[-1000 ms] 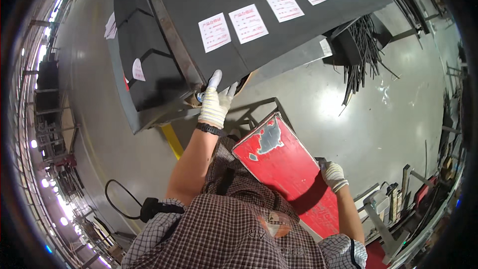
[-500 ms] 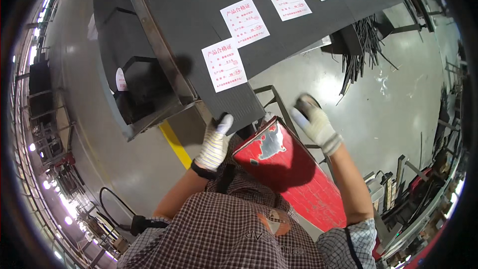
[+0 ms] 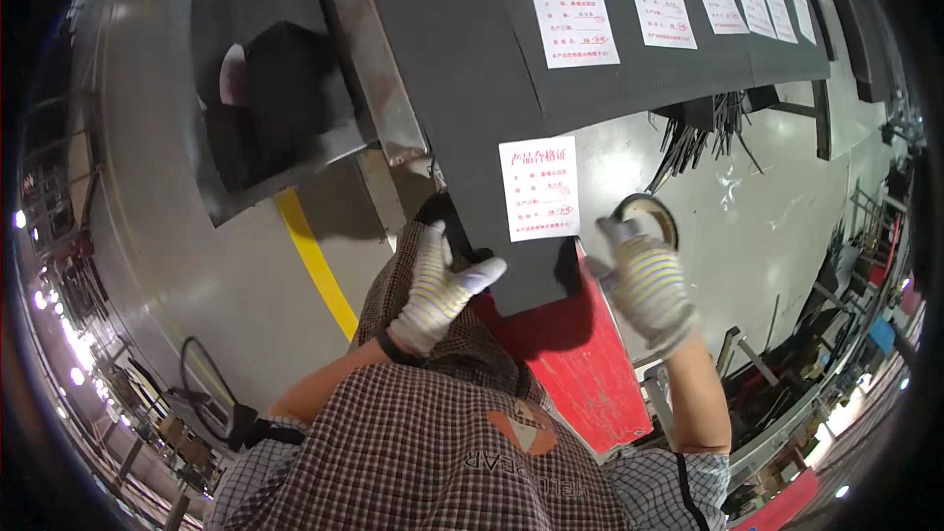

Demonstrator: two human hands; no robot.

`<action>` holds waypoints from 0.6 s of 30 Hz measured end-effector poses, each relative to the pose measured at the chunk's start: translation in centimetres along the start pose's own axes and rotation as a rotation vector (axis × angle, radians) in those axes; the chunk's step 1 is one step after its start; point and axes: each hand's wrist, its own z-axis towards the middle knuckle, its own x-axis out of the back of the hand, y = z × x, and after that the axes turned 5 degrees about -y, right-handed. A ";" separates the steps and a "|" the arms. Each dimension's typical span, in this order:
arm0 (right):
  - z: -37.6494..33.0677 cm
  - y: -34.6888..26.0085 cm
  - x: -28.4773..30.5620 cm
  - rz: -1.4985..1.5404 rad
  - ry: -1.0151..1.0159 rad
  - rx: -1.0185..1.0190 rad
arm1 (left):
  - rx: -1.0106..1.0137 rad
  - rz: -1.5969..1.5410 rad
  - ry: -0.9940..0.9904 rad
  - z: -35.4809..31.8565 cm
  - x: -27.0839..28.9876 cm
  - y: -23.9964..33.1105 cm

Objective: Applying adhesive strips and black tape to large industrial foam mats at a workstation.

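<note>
A long black rubber-like sheet [image 3: 472,147] runs from the table toward me, its near end over a worn red surface [image 3: 580,374]. My left hand [image 3: 433,295], in a white striped glove, is at the near left edge of this sheet. Its thumb lies over the top, and the other fingers are partly lost against the dark edge. A white paper label with red print [image 3: 541,187] lies on the sheet near its right edge. My right hand [image 3: 649,290], gloved alike and slightly blurred, grips a roll of tape [image 3: 654,216] just right of the sheet.
Several more white labels [image 3: 573,20] lie in a row along the sheet-covered table. A metal edge [image 3: 379,59] divides it from a black-lined trough [image 3: 265,88] at the left. Dark strips [image 3: 698,143] hang below the table. A yellow line [image 3: 320,265] crosses the floor.
The near end of the sheet has come toward me over the red surface, carrying its label along. My left hand's thumb has swung right over the sheet; my right hand has moved slightly lower.
</note>
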 end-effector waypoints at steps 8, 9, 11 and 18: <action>-2.9 -10.3 5.7 -0.190 -0.194 0.710 | -0.029 0.281 -0.402 -6.7 0.9 5.5; -2.4 -9.7 6.1 -0.081 -0.059 0.619 | 0.100 0.488 -0.403 -6.7 1.7 5.8; -0.3 -5.8 6.3 -0.006 0.115 0.528 | 0.003 0.298 -0.272 -5.6 3.9 5.3; 8.4 6.7 -4.8 0.740 -0.048 0.162 | -0.058 0.129 -0.234 5.7 10.6 -8.2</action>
